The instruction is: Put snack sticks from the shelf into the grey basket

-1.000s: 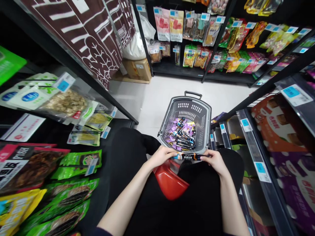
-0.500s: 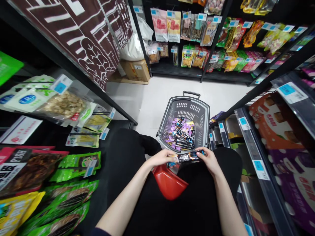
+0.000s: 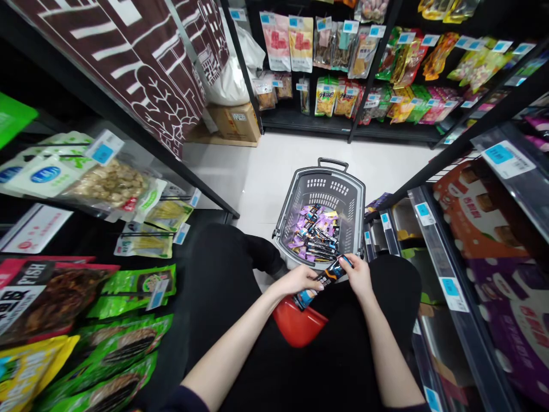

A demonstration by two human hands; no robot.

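Between my two hands is a long, narrow black snack packet (image 3: 328, 277) with blue ends, tilted with its right end higher. My left hand (image 3: 299, 279) grips it near the lower left end. At the upper right end, the fingers of my right hand (image 3: 357, 273) are closed on it. Just beyond stands a grey shopping basket (image 3: 359, 206) with its handle folded to the far side. Many small purple and black packets (image 3: 315, 232) lie loose inside it. Below my left hand, a red plastic scoop-like object (image 3: 299, 326) sits in front of my lap, partly hidden by the packet.
Shelves of bagged snacks (image 3: 124, 343) stand close on my left. On the right, a shelf with price tags holds orange and purple boxes (image 3: 510, 303). A cardboard box (image 3: 235, 122) and hanging snack bags (image 3: 301, 43) are at the back, across the pale floor (image 3: 261, 177).
The packet has turned from nearly level to slanted, its left end dropping and its right end rising. My left hand has shifted right, and my right hand slightly left.
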